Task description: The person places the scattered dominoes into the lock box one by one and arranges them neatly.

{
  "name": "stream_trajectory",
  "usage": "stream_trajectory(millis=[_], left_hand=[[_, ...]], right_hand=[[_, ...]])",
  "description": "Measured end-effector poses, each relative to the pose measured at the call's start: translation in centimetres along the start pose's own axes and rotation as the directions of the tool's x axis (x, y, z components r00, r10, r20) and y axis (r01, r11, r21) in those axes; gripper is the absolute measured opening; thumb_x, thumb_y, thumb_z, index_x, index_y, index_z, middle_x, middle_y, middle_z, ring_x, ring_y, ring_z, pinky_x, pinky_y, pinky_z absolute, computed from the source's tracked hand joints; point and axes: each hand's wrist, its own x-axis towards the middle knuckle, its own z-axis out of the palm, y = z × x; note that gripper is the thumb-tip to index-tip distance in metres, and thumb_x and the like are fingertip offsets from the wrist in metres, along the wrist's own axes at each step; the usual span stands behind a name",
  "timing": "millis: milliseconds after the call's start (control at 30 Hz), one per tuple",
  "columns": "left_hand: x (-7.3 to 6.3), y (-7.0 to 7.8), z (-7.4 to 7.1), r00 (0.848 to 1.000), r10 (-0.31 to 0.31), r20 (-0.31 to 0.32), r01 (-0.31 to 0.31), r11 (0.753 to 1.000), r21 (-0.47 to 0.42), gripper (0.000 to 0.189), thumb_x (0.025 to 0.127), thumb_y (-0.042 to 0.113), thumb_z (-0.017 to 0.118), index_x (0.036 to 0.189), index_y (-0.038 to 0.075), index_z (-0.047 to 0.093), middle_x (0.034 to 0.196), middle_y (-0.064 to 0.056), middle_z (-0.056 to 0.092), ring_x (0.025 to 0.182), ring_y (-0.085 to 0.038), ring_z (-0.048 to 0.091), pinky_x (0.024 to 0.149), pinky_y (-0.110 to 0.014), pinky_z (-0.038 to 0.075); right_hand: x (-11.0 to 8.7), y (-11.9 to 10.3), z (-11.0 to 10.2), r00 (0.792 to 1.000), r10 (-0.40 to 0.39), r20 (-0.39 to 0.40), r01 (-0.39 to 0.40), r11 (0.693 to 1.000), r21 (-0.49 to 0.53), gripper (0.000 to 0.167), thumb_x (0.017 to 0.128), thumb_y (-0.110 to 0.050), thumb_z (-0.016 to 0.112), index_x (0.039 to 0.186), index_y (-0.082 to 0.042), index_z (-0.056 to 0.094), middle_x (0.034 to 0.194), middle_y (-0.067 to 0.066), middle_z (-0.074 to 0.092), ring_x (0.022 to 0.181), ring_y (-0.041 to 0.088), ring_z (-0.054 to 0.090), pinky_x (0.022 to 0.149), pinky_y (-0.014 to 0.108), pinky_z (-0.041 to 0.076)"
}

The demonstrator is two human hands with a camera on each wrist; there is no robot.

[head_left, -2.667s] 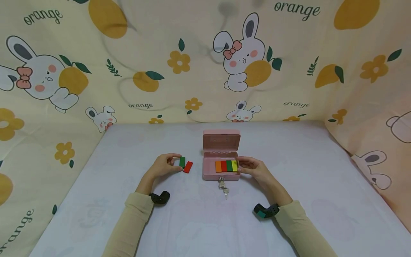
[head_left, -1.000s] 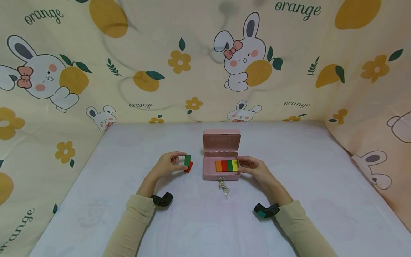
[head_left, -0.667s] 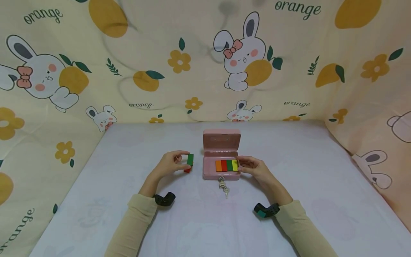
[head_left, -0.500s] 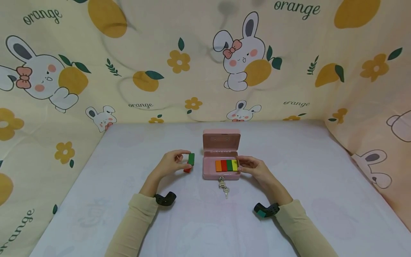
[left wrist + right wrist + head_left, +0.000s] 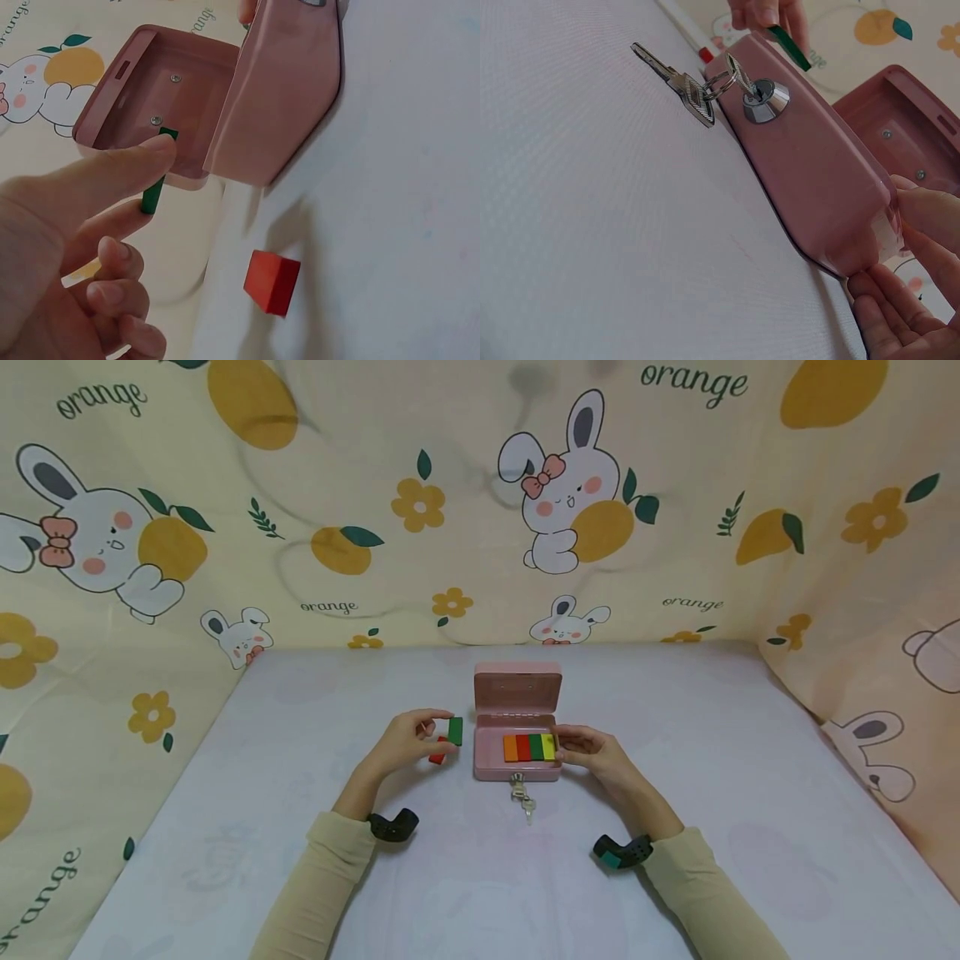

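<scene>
A green wooden block [image 5: 455,732] is pinched between thumb and index finger of my left hand [image 5: 405,742], held above the table just left of the pink metal cash box [image 5: 489,768]. On the table under that hand lies a red block [image 5: 268,281], partly hidden in the head view. Inside the box, whose lid [image 5: 517,692] stands up, orange, red, green and yellow blocks [image 5: 529,747] sit side by side. My right hand [image 5: 592,750] holds the box's right end, thumb at the rim and fingers against the side wall in the right wrist view.
From the lock [image 5: 766,100] at the box's front hangs a ring with a second key [image 5: 694,97]. A white cloth [image 5: 480,868] covers the table. Behind it rises a printed curtain [image 5: 465,510] with rabbits and oranges.
My left hand has moved right with the green block, passing over the red block toward the box. The right hand and the box have stayed in place.
</scene>
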Motion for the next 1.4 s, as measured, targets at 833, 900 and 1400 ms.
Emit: stream_trajectory(millis=[833,900,1400], left_hand=[[0.8,1.0,2.3,0.999,0.037,0.028,-0.037,0.999,0.003,0.052,0.079,0.021,0.08,0.126,0.011,0.062,0.077,-0.008,0.046,0.066,-0.013,0.041,0.059,-0.023,0.032],[0.9,1.1,2.4,0.999,0.04,0.027,-0.04,0.999,0.006,0.051,0.079,0.022,0.08,0.126,0.012,0.062,0.076,-0.007,0.045,0.067,-0.013,0.041,0.061,-0.023,0.032],[1.2,1.2,3.0,0.996,0.08,0.036,-0.08,0.997,0.01,0.052,0.079,0.021,0.08,0.126,0.01,0.062,0.081,-0.013,0.048,0.071,-0.014,0.04,0.064,-0.024,0.031]], right_hand=[[0.1,0.0,0.1,0.999,0.029,-0.03,-0.029,1.0,-0.01,0.057,0.087,-0.018,0.071,0.137,0.0,0.049,0.144,0.024,0.047,0.109,0.002,0.057,0.09,0.007,0.045],[0.0,0.0,0.1,0.999,0.027,-0.027,-0.027,1.0,-0.013,0.057,0.087,-0.018,0.07,0.137,0.0,0.049,0.144,0.024,0.046,0.108,0.001,0.057,0.09,0.007,0.045],[0.2,0.0,0.2,0.999,0.028,-0.018,-0.028,0.999,-0.022,0.054,0.089,-0.016,0.068,0.137,0.0,0.049,0.144,0.023,0.047,0.109,0.002,0.057,0.09,0.007,0.045]])
